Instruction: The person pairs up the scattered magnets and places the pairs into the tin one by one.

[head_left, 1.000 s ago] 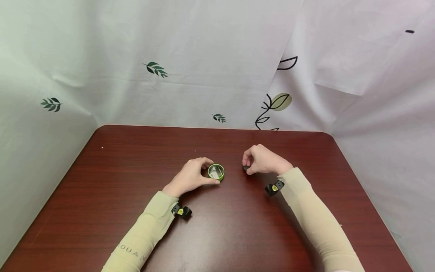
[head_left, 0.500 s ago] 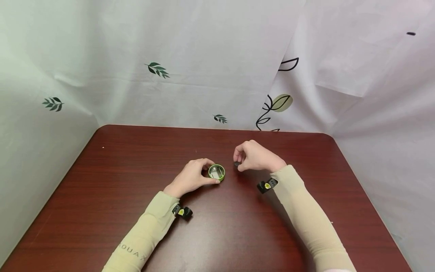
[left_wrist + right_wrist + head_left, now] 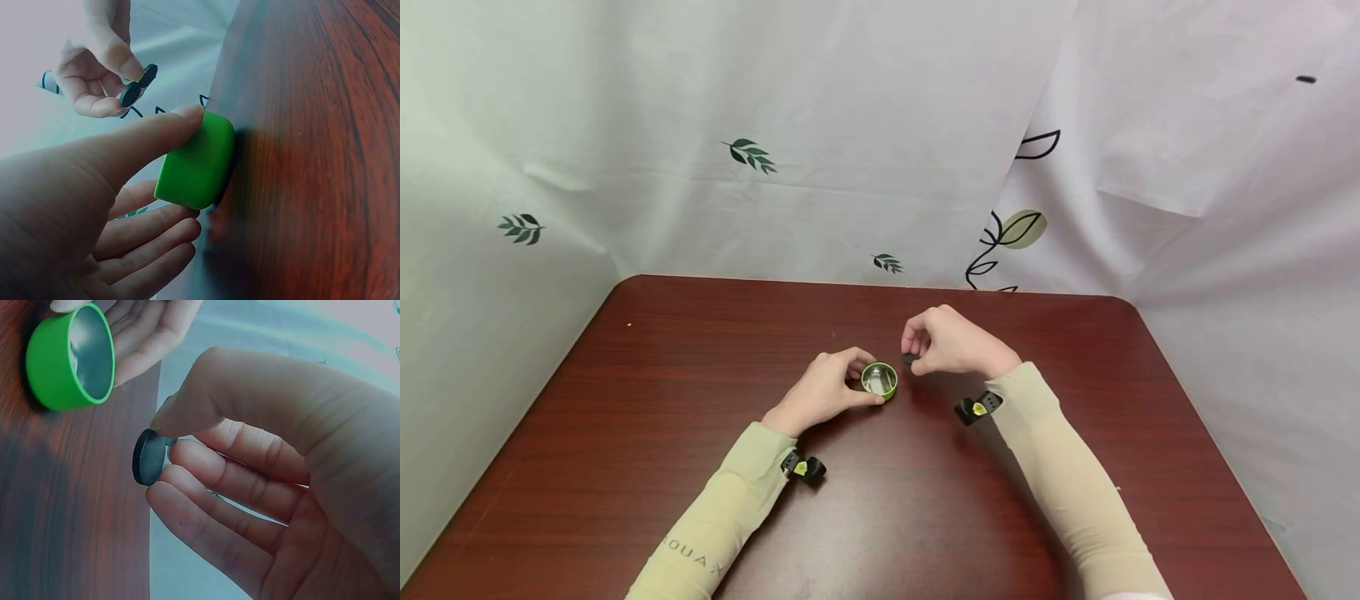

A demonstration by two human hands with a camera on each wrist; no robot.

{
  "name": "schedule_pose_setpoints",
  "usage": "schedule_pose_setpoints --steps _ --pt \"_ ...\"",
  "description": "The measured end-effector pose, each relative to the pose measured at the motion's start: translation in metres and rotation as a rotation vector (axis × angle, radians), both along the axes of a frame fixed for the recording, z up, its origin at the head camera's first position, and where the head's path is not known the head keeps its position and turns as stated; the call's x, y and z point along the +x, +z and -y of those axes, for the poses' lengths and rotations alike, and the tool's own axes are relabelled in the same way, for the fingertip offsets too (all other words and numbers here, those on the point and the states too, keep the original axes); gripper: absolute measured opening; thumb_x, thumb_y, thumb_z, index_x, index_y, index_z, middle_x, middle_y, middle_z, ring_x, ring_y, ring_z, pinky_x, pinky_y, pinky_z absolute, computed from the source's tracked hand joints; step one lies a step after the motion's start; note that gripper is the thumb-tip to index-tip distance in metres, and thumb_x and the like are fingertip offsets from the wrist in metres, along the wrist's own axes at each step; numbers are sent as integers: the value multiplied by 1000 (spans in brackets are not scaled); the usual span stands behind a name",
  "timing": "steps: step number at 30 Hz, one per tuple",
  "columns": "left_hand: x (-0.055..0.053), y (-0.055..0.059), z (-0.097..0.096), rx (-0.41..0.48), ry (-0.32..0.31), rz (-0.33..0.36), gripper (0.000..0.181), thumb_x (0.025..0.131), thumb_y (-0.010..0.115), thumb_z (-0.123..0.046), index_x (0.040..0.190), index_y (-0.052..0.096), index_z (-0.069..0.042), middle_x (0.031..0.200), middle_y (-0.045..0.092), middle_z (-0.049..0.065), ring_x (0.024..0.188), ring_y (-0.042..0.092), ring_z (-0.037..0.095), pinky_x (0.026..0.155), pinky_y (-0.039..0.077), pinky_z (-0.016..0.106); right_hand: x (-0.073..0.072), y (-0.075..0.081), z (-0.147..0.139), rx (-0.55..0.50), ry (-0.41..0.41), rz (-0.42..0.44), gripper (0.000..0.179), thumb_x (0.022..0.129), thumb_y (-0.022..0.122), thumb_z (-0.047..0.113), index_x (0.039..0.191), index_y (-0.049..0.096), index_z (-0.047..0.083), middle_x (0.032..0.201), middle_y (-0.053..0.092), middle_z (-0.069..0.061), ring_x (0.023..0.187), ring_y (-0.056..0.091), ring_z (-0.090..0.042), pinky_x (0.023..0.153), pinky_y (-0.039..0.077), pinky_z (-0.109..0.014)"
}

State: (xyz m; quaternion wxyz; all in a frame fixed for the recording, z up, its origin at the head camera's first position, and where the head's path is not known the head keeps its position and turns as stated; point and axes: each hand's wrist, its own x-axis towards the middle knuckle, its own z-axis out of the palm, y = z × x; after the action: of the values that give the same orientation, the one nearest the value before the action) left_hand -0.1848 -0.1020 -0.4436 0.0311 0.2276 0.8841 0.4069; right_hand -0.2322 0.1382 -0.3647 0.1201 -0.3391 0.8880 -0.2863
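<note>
My left hand (image 3: 820, 390) grips a small round green cup (image 3: 203, 164) on the table, thumb on the near side and fingers on the far side. Its opening faces up and shows a shiny metallic inside; a pale shape in there is unclear. Just to the right, my right hand (image 3: 957, 343) pinches a small dark piece (image 3: 149, 457) between thumb and fingertips. Seen from the left wrist, this dark piece (image 3: 130, 94) looks like two flat black discs side by side. It is held above the table, apart from the cup.
A dark red-brown wooden table (image 3: 880, 517) spreads under both arms. Pale cloth (image 3: 850, 100) with leaf prints hangs behind and at both sides. A small black camera (image 3: 805, 468) is strapped to the left wrist, another camera (image 3: 977, 408) to the right.
My right hand has moved left with the dark piece, coming nearer the green cup. The left hand stays put, holding the cup.
</note>
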Motion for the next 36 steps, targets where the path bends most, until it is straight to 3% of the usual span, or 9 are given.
schedule_pose_setpoints --steps 9,17,28,36 --pt "1 2 0 15 7 37 51 75 93 -27 117 70 -7 99 73 -1 89 68 7 82 56 29 1 0 10 -18 30 -18 17 73 80 3 88 74 7 76 67 1 71 62 -13 68 55 -28" --pt "-1 0 -1 20 15 39 51 74 94 -25 115 71 -6 99 74 -1 88 69 7 82 56 28 1 0 21 -35 52 -38 18 72 81 5 85 72 12 75 66 4 71 62 -12 68 54 -27" --pt "1 3 -1 42 4 61 48 75 94 -21 114 71 -5 98 73 -1 88 70 9 81 57 29 1 -5 34 -33 61 -27 17 73 80 2 88 74 5 78 68 -2 72 63 -12 69 54 -26" --pt "0 4 -1 26 10 56 49 75 94 -21 114 70 -3 98 73 0 88 70 10 81 57 28 2 -11 39 -10 56 -29 17 73 81 3 86 72 11 78 68 -1 73 62 -11 69 54 -24"
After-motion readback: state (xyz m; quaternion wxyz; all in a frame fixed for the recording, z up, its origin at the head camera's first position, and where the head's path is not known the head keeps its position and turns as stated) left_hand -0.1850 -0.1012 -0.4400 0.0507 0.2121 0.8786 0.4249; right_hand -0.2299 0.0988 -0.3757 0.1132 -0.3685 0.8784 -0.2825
